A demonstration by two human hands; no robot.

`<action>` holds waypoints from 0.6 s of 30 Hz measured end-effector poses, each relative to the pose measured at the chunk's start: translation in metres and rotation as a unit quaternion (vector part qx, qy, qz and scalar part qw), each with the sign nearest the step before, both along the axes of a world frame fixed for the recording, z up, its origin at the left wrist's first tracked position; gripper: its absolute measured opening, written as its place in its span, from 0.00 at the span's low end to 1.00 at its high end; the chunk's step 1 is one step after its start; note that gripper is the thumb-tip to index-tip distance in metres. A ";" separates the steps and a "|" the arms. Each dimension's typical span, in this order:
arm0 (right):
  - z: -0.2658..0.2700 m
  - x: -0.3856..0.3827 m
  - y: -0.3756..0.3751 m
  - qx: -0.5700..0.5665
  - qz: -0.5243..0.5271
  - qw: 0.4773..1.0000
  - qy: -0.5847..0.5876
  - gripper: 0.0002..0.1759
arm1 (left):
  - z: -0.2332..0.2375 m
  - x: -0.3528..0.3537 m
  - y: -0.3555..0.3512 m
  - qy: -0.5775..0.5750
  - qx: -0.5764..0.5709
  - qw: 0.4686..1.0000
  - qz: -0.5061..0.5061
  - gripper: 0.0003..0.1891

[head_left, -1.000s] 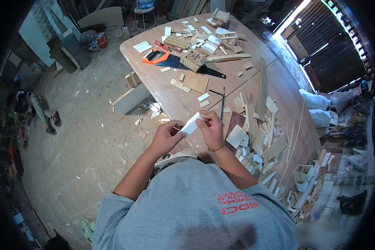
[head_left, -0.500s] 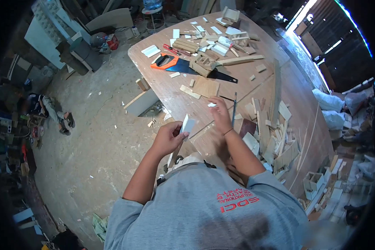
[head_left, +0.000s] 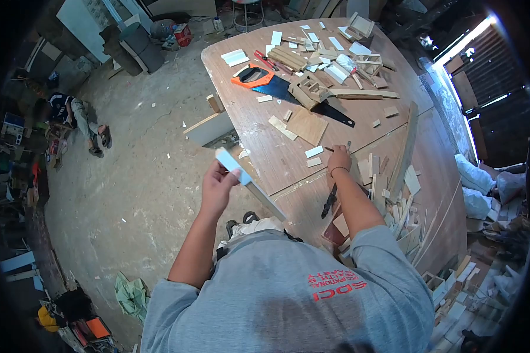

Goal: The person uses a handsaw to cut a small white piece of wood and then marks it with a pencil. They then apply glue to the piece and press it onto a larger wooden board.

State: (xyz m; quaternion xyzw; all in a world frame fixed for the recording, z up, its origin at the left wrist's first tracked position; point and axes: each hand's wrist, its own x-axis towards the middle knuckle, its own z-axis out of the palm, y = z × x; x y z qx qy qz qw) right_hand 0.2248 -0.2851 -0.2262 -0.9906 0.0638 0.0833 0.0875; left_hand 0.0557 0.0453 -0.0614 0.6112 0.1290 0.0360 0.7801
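Note:
My left hand [head_left: 218, 187] is closed round a flat white strip of board [head_left: 232, 166], pinched between thumb and fingers at the table's left edge. My right hand [head_left: 339, 160] is down on the tabletop with its fingers closed on a thin dark pencil [head_left: 329, 149], whose tip pokes out to the left. Beneath that hand and wrist lies a long dark tool [head_left: 328, 205], partly covered; its kind I cannot make out. Just left of my right fingers lie a small white piece [head_left: 314, 152] and a small pale wood piece [head_left: 314, 162].
A handsaw [head_left: 265, 81] with an orange handle lies across the table [head_left: 256, 138], beside a square of plywood [head_left: 307, 125]. Wood offcuts [head_left: 394, 194] are heaped at the right, with more pieces at the back. A person [head_left: 70, 112] sits at the far left.
My right hand has put down the small white piece and moved onto the pencil. The left hand has shifted left and up, turning the white strip flat side up. The view has tilted.

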 end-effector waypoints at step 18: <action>0.216 -0.146 0.100 0.772 0.084 0.629 -0.029 0.12 | 0.006 -0.012 -0.017 0.108 -0.166 0.978 0.059 0.07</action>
